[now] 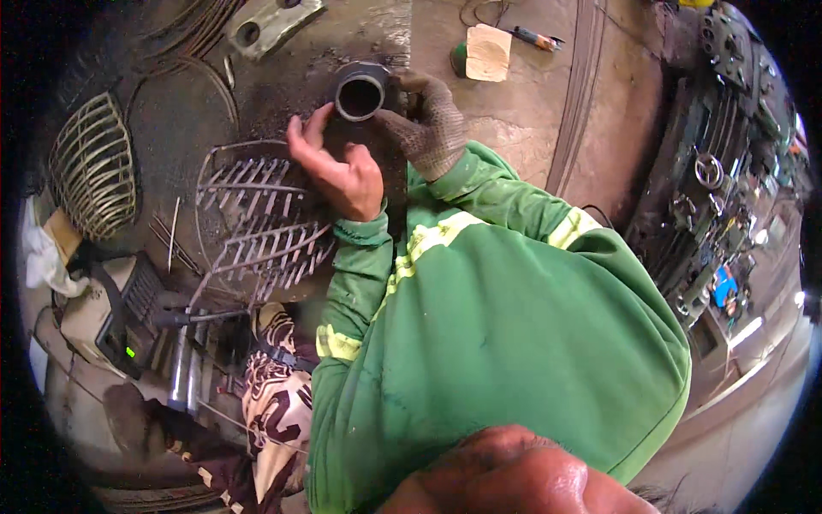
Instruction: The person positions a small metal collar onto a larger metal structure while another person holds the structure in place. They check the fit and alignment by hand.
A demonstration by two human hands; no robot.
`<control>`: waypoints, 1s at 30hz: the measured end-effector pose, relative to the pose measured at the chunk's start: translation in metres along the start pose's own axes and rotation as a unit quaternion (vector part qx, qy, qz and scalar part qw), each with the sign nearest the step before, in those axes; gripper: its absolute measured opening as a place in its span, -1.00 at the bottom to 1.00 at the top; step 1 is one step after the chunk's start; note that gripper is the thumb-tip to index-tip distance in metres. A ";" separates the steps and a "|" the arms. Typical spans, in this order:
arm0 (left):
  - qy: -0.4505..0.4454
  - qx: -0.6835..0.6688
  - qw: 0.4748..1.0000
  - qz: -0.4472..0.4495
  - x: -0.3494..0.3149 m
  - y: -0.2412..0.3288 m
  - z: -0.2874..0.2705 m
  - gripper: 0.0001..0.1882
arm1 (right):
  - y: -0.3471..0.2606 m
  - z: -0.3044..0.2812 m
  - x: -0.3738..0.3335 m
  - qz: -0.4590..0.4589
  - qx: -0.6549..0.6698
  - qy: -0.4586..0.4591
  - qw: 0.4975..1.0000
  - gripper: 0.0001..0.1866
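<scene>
A short, dark metal pipe piece (360,77) stands at the top of the head view, its round mouth facing up. My right hand (425,122), in a grey knit work glove, grips it from the right, thumb and fingers against its side. My bare left hand (341,164) is just below and left of it, palm turned up and fingers apart. One fingertip is close to the pipe's rim; whether it touches I cannot tell. Beneath the left hand lies a grille of welded metal bars (265,206) on the dark work surface.
A thick metal plate with holes (270,30) lies at the far left, near coiled rods (193,64). Further left are a curved barred basket (94,167) and a boxy machine (111,313). At far right stands a cluttered machine (706,171); a pen-like tool (538,38) lies beyond.
</scene>
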State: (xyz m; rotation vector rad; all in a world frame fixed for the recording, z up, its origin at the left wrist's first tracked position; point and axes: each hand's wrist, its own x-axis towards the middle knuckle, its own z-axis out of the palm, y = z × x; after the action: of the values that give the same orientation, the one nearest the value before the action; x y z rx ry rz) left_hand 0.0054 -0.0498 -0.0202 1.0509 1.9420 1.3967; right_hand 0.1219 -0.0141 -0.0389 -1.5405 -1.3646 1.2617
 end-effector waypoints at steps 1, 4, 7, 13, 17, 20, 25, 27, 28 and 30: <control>-0.006 -0.014 1.000 -0.002 0.001 0.001 -0.002 -0.17 | 0.003 0.003 -0.002 0.003 0.018 0.002 1.000 -0.43; -0.019 0.052 0.998 0.023 0.000 -0.002 -0.006 -0.20 | 0.016 0.009 -0.006 0.013 0.056 -0.007 0.998 -0.41; -0.025 0.058 0.998 0.013 0.002 0.007 0.001 -0.21 | 0.016 0.003 0.001 0.026 0.072 -0.021 0.997 -0.41; -0.039 0.071 0.997 0.003 0.004 0.011 0.007 -0.22 | 0.013 -0.001 0.007 0.006 0.060 0.001 0.998 -0.42; -0.041 0.062 0.997 0.003 0.006 0.007 0.008 -0.22 | 0.021 0.000 0.008 0.013 0.056 -0.005 0.998 -0.43; -0.037 0.064 0.997 0.003 0.004 0.011 0.013 -0.22 | 0.017 -0.006 0.011 0.013 0.043 -0.002 0.999 -0.44; -0.034 0.067 0.997 0.004 0.003 0.013 0.015 -0.23 | 0.021 -0.008 0.010 0.016 0.059 0.001 0.998 -0.45; -0.033 0.071 0.997 0.006 0.002 0.011 0.015 -0.23 | 0.019 -0.008 0.010 0.021 0.066 0.000 0.998 -0.46; -0.032 0.074 0.997 0.007 0.001 0.011 0.015 -0.23 | 0.017 -0.009 0.011 0.015 0.068 0.000 0.998 -0.46; -0.033 0.073 0.997 0.010 0.001 0.012 0.015 -0.23 | 0.011 -0.010 0.011 0.003 0.074 -0.001 0.997 -0.46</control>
State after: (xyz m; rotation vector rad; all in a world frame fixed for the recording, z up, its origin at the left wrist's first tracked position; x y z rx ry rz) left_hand 0.0197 -0.0387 -0.0138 1.1715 2.0143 1.2298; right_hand 0.1338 -0.0043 -0.0489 -1.4425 -1.2399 1.3370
